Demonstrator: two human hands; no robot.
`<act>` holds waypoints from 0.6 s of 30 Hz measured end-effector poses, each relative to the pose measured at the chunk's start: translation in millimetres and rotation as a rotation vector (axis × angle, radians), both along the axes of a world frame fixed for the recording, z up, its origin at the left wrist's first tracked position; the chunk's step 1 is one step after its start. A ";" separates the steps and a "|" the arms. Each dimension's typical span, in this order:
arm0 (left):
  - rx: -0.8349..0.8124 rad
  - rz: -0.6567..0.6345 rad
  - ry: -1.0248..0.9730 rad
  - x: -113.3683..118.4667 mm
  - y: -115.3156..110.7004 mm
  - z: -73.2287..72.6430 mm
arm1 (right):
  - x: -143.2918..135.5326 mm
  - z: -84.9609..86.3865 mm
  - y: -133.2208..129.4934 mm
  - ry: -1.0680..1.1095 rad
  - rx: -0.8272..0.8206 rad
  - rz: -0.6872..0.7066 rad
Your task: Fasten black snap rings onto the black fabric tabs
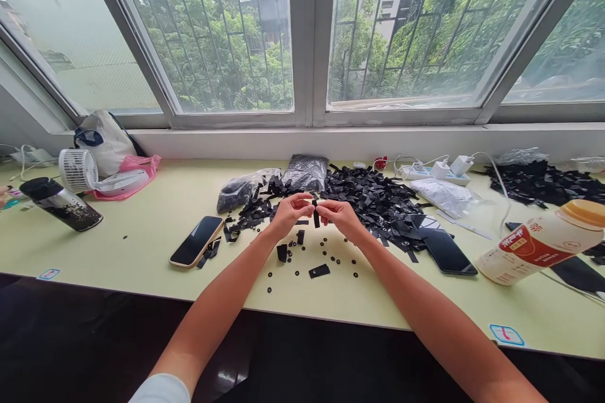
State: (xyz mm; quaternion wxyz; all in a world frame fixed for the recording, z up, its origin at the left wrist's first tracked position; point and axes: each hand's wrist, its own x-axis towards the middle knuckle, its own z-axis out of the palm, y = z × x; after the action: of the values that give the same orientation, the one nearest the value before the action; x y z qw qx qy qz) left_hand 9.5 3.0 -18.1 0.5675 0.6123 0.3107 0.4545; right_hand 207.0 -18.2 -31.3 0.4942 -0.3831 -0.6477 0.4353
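Head view: the left hand (289, 214) and right hand (344, 216), fingertips nearly meeting, pinch a narrow matt-black strip (316, 220) between them, over the pale yellow-green worktop (146, 227). Small round black ring-like pieces (355, 275) lie scattered nearer the person; a heap of flat black strips (373, 201) lies beside the right hand. Steady handling would favour a light, even pinch, the strip kept flat; whether a ring is also held cannot be told.

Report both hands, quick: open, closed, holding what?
Left hand: closed, pinching a small, flat, black rectangular strip, apparently fabric.
Right hand: closed, pinching the same strip.
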 end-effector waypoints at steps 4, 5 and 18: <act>0.033 0.018 0.011 -0.4 -1.0 4.2 | -0.8 0.8 -0.4 0.062 -0.055 -0.001; 0.045 0.023 0.024 -0.7 -1.3 5.3 | -1.0 1.2 -0.7 0.067 -0.059 -0.003; 0.191 0.058 0.204 3.7 -1.8 2.4 | -3.4 -4.9 -0.1 -0.033 -0.072 -0.056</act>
State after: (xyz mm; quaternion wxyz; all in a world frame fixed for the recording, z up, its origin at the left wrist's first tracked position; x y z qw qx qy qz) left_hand 13.2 1.3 -15.7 0.4588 0.6973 0.3399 0.4334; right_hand 203.6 -18.2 -36.2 0.4814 -0.4255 -0.6288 0.4380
